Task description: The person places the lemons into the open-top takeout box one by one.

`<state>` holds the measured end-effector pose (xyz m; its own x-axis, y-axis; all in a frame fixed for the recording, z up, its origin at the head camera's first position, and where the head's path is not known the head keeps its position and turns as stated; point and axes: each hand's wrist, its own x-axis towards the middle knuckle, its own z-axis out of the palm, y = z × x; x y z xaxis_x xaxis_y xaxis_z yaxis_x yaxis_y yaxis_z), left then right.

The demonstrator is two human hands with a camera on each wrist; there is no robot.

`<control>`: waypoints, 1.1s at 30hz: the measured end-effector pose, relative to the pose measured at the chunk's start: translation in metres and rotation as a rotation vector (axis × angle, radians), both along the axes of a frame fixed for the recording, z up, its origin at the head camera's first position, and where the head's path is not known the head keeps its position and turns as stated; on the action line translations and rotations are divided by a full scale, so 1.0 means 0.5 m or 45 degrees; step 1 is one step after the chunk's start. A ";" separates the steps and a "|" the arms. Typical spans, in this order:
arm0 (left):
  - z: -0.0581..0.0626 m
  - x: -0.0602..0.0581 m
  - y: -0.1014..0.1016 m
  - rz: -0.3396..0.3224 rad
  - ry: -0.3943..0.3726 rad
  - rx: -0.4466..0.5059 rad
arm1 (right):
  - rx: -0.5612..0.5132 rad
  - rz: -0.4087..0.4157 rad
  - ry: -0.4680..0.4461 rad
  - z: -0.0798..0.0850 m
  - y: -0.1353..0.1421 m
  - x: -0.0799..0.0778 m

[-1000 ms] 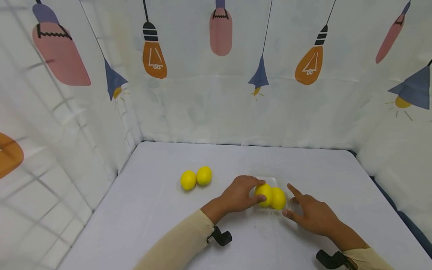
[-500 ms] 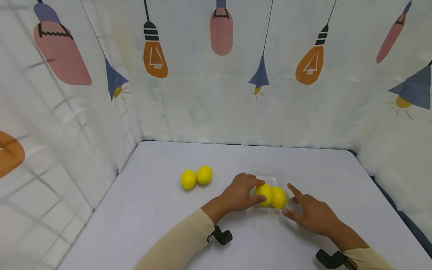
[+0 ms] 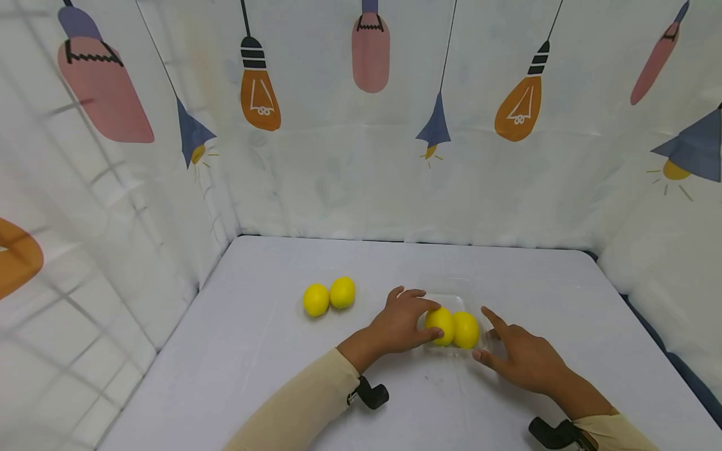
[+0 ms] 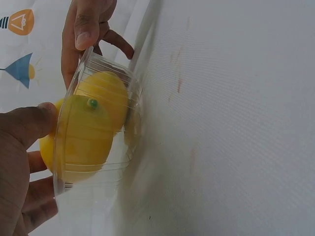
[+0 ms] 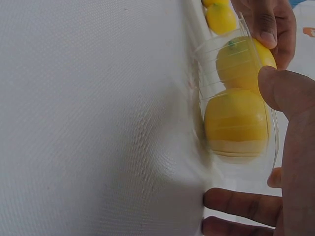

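Left hand (image 3: 397, 322) pinches a lemon (image 3: 440, 324), second lemon (image 3: 466, 330) right beside it, both in the clear plastic container (image 3: 459, 303); right hand (image 3: 527, 360) at the rim, fingers spread.

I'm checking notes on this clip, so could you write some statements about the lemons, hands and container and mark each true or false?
1. Two lemons sit inside the clear plastic container. True.
2. The right hand holds a lemon. False: the left hand holds one of those in the container; the right hand is at the container's other end.
3. Two more lemons lie on the table, outside the container. True.
4. The container's walls are opaque. False: lemons show through them in both wrist views.
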<state>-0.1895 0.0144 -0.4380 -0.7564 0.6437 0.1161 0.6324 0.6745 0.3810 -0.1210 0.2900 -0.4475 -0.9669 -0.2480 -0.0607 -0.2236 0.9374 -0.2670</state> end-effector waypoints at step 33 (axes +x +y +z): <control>0.026 0.009 0.007 0.001 0.011 -0.116 | -0.017 -0.004 -0.006 0.000 0.000 0.002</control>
